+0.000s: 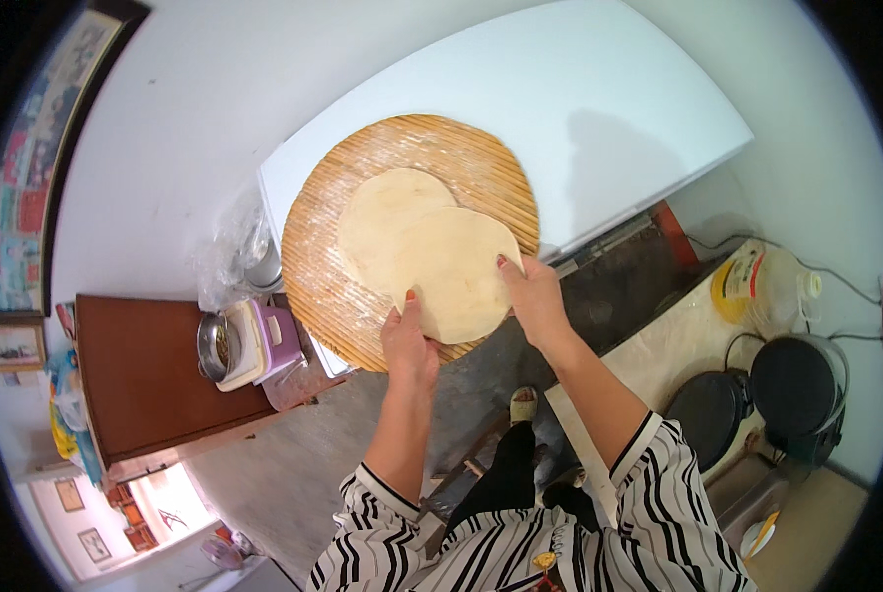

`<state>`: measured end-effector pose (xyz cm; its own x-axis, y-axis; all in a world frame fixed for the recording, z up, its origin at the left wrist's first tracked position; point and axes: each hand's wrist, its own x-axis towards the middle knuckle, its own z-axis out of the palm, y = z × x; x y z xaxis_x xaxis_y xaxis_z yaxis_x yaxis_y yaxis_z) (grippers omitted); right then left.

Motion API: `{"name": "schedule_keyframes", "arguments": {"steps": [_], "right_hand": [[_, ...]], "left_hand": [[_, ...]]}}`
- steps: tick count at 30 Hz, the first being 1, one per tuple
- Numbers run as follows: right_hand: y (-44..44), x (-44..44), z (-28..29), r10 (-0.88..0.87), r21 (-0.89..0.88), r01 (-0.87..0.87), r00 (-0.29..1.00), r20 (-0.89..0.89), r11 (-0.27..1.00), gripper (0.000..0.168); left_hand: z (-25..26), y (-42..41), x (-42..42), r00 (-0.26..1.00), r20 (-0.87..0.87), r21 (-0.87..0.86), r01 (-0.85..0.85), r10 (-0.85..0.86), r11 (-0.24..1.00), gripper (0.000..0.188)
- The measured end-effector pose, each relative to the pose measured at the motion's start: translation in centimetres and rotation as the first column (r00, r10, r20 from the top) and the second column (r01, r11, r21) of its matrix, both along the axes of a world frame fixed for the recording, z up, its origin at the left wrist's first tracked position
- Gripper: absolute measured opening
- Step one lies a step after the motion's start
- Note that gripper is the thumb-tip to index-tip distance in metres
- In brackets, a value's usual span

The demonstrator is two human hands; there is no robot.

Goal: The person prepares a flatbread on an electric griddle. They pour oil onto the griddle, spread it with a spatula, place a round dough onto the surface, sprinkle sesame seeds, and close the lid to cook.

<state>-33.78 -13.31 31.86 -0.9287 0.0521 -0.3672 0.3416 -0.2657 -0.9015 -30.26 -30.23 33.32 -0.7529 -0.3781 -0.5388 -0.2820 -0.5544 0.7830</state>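
A flat round sheet of dough [460,270] is pinched at its near edge by my left hand [410,337] and at its right edge by my right hand [536,296]. Both thumbs lie on top of it, with the other fingers mostly hidden underneath. It overlaps a second dough round [386,211], which lies on a circular tray of slatted reed or bamboo [427,140]. White flour dusts the slats. The tray rests on a white flat-topped surface [619,89], its near part reaching past the edge. Whether the held sheet touches the second one cannot be made out.
To the right, a counter [649,333] holds a plastic oil jug [760,288] and an open round black electric griddle [708,418] with a cord. At left stand a brown cabinet [168,362], a metal bowl [217,346], a purple-and-cream container [279,333] and plastic bags [227,251].
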Motion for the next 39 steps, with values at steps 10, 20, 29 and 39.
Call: {"name": "schedule_keyframes", "arguments": {"steps": [10,20,29,39], "right_hand": [[3.5,6.2,-3.6,-0.063,-0.127,0.089,0.98,0.189,0.988,0.033],[10.9,22.0,-14.0,-0.59,-0.079,0.69,0.667,0.455,0.719,0.034],[25.0,29.0,-20.7,-0.786,0.07,0.814,0.529,0.321,0.577,0.03],[28.0,23.6,-31.6,-0.793,0.044,0.841,0.49,0.362,0.54,0.032]], "left_hand": [[-2.2,0.7,0.4,0.91,0.098,-0.106,0.411,-0.402,0.905,0.035],[-17.7,11.3,6.2,0.55,0.153,0.163,0.805,-0.821,0.57,0.038],[-25.4,29.5,10.6,0.378,0.073,0.203,0.9,-0.923,0.385,0.039],[-33.2,33.6,6.9,0.457,0.078,0.029,0.887,-0.886,0.46,0.041]]}}
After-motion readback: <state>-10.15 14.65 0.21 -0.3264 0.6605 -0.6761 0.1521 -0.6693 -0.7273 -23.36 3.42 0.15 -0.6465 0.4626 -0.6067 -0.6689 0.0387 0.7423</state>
